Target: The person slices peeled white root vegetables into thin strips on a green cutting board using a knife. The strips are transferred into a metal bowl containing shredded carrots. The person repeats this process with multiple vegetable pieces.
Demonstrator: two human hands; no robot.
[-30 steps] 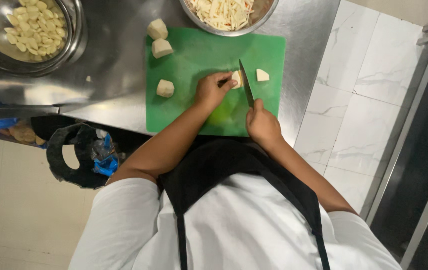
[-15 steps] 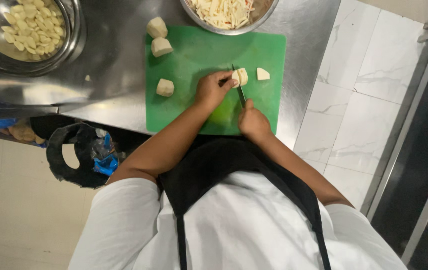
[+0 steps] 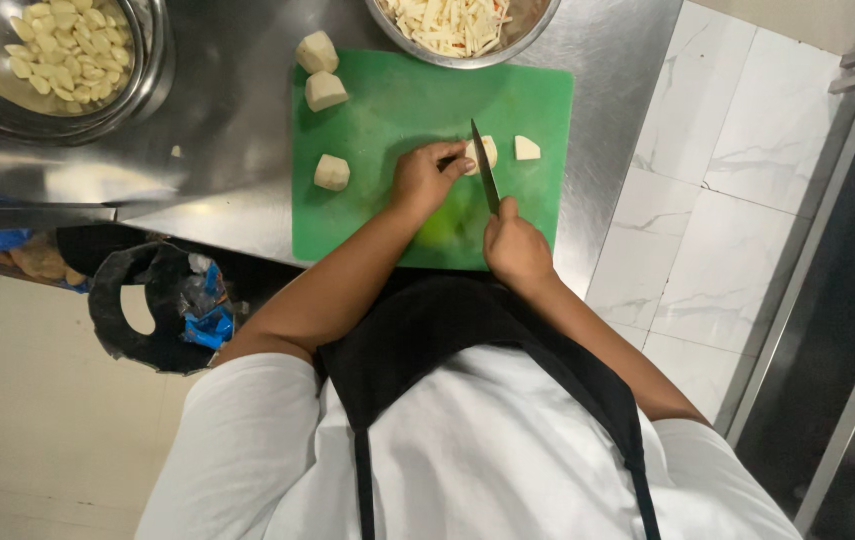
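Overhead, the left hand (image 3: 425, 178) lay curled on the green board (image 3: 387, 225), fingertips bent down & pinching a pale chunk (image 3: 484, 152) at its left end, prob. to keep it from sliding under the blade. Right hand (image 3: 515, 245) was wrapped tight round a knife (image 3: 484, 168) handle, near the board's front edge; blade ran away from the body w/ its tip over the chunk, just right of the left fingers, so the cut would fall clear of them. Whether the edge was already into the chunk or only resting on it couldn't be told. A small cut wedge (image 3: 526, 148) sat just right of the knife, apart from it, seemingly pushed aside to free the cutting spot. Three more peeled pieces waited on the board's left part: one (image 3: 331, 172) near the left wrist, two others (image 3: 319, 72) by the far left corner, well out of the blade's way. Beyond the board's far edge stood a steel bowl (image 3: 537, 22) of pale strips, close enough for cut stuff to be swept in. A 2nd bowl (image 3: 142, 85) w/ small pale slices sat far left on the steel counter (image 3: 237, 120). Black bag (image 3: 152, 305) w/ scraps hung below the counter edge, left of the person.
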